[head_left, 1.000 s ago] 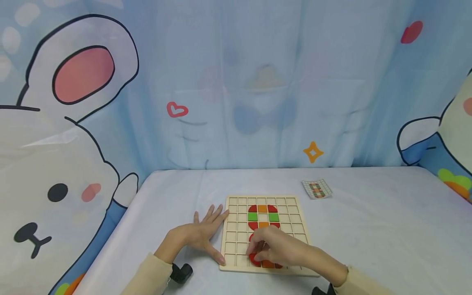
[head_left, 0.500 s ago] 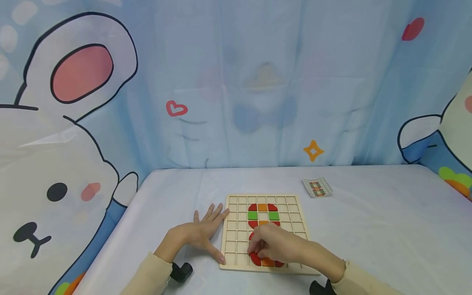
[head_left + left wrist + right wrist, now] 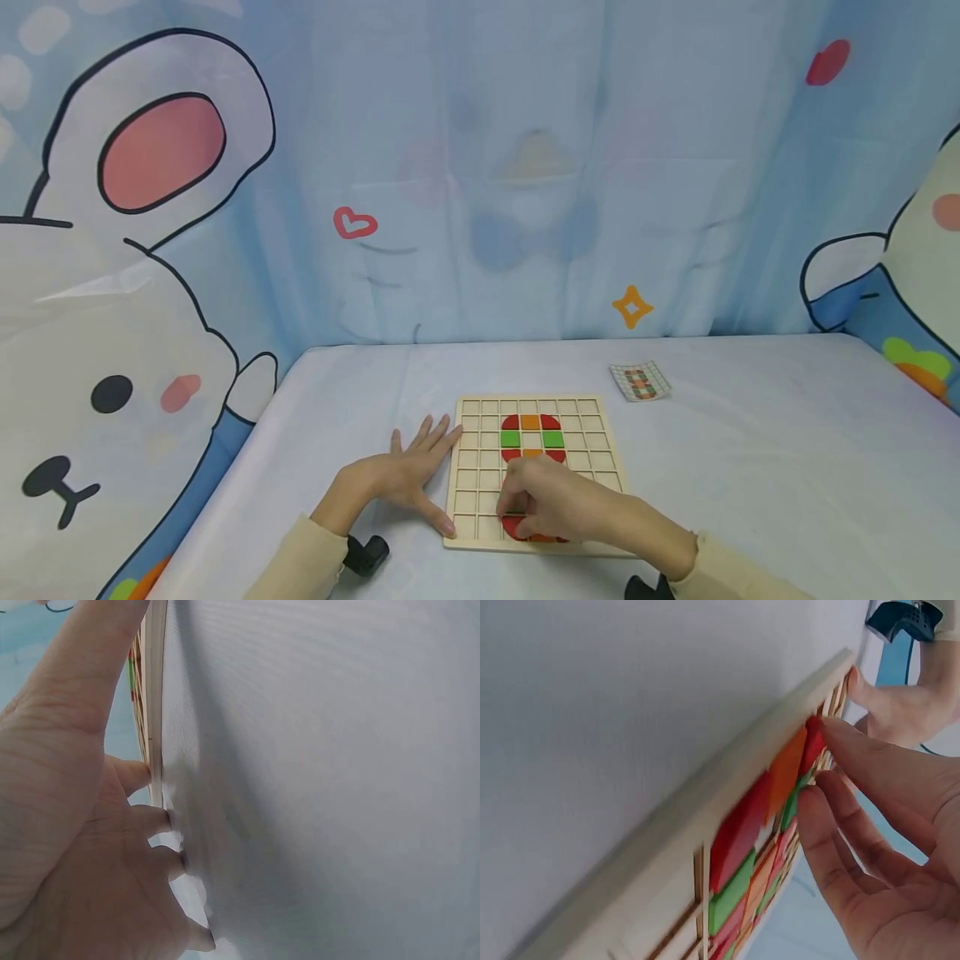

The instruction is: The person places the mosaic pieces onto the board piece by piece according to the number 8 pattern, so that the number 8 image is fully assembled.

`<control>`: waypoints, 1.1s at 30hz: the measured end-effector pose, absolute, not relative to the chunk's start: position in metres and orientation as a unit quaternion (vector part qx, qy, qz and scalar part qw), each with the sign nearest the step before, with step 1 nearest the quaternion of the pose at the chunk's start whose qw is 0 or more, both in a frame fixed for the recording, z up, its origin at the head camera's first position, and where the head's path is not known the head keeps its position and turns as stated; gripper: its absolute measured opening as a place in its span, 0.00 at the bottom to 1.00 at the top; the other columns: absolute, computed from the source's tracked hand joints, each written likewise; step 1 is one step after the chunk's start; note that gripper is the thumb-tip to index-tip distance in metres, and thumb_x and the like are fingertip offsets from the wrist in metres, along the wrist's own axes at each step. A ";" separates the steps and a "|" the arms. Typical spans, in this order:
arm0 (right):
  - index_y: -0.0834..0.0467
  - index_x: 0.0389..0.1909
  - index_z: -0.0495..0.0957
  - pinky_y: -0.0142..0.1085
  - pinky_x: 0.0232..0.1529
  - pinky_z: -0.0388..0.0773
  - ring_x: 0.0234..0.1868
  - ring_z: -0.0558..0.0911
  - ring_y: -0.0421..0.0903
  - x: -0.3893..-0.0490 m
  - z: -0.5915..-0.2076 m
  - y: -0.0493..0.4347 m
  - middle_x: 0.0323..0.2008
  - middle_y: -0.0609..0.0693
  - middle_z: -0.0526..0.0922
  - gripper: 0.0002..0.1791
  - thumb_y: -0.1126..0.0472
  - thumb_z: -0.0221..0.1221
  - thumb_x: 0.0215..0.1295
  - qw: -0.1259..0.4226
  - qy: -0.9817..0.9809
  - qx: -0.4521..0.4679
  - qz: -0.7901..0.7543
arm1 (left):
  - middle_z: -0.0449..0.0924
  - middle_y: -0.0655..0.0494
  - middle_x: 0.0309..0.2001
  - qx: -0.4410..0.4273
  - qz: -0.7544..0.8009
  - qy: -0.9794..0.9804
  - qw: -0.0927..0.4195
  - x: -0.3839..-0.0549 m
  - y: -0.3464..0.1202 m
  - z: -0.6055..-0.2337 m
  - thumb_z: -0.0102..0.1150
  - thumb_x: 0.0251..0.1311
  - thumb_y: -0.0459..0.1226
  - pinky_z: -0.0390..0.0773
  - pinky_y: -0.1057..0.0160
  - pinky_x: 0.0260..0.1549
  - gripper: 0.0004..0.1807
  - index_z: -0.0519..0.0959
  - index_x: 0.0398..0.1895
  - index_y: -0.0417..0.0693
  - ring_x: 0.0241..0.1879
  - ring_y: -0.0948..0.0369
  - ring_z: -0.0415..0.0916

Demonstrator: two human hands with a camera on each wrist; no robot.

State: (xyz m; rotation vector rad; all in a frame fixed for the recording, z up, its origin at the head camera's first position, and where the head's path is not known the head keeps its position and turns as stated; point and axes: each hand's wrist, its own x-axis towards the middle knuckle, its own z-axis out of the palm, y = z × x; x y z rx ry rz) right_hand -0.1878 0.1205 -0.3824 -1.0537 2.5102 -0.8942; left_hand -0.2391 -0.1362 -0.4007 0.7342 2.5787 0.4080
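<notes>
A wooden grid board [image 3: 467, 480] lies on the table with red, orange and green tiles set in its middle columns. My left hand [image 3: 407, 478] rests spread at the board's left edge, its thumb and a fingertip touching the rim. Over the lower part of the board, my right hand [image 3: 564, 505] has bent fingers and pinches at a red tile [image 3: 812, 744] in the row nearest me. In the right wrist view the thumb touches that tile, and the other fingertips are by a green tile [image 3: 790, 804]. An orange tile [image 3: 785, 771] sits beside the red one. The hand hides several cells in the head view.
A small pattern card [image 3: 640, 381] with a coloured grid lies behind the board, to its right. White cloth [image 3: 765, 467] covers the table. A blue cartoon curtain [image 3: 420, 183] hangs along the back.
My right hand stays over the same lower tiles, its fingers shifting only slightly. The left hand and the board hold their places; the whole view drifts a little.
</notes>
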 end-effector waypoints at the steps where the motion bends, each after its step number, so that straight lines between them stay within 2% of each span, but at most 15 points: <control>1: 0.55 0.37 0.91 0.27 0.33 0.79 0.30 0.74 0.32 -0.187 -0.383 0.119 0.33 0.38 0.80 0.09 0.70 0.76 0.56 0.136 0.868 -0.366 -0.307 | 0.30 0.44 0.86 0.264 0.147 0.929 0.213 -0.239 -0.136 -0.401 0.82 0.48 0.58 0.30 0.27 0.73 0.73 0.39 0.87 0.51 0.83 0.46 0.24; 10: 0.56 0.35 0.92 0.25 0.32 0.80 0.30 0.75 0.30 -0.184 -0.385 0.116 0.30 0.37 0.79 0.09 0.73 0.75 0.56 0.119 0.871 -0.376 -0.291 | 0.29 0.45 0.86 0.264 0.145 0.929 0.214 -0.239 -0.135 -0.402 0.81 0.48 0.58 0.30 0.28 0.74 0.74 0.39 0.87 0.51 0.83 0.46 0.23; 19: 0.57 0.36 0.91 0.27 0.35 0.81 0.32 0.77 0.31 -0.181 -0.387 0.124 0.33 0.38 0.82 0.09 0.72 0.74 0.58 0.115 0.868 -0.353 -0.330 | 0.29 0.45 0.86 0.265 0.142 0.929 0.214 -0.241 -0.133 -0.402 0.82 0.48 0.58 0.30 0.28 0.74 0.74 0.39 0.87 0.50 0.83 0.46 0.23; 26: 0.59 0.43 0.89 0.31 0.40 0.84 0.35 0.80 0.33 -0.182 -0.388 0.166 0.37 0.44 0.86 0.08 0.66 0.72 0.64 0.069 0.860 -0.327 -0.385 | 0.30 0.46 0.86 0.264 0.139 0.930 0.217 -0.243 -0.130 -0.403 0.82 0.47 0.59 0.30 0.28 0.74 0.73 0.40 0.87 0.50 0.84 0.47 0.24; 33: 0.60 0.50 0.86 0.32 0.42 0.85 0.37 0.80 0.33 -0.181 -0.389 0.225 0.40 0.42 0.84 0.13 0.62 0.71 0.66 0.022 0.895 -0.275 -0.352 | 0.31 0.46 0.86 0.264 0.126 0.930 0.224 -0.245 -0.130 -0.403 0.81 0.48 0.59 0.32 0.28 0.74 0.73 0.40 0.87 0.51 0.84 0.47 0.25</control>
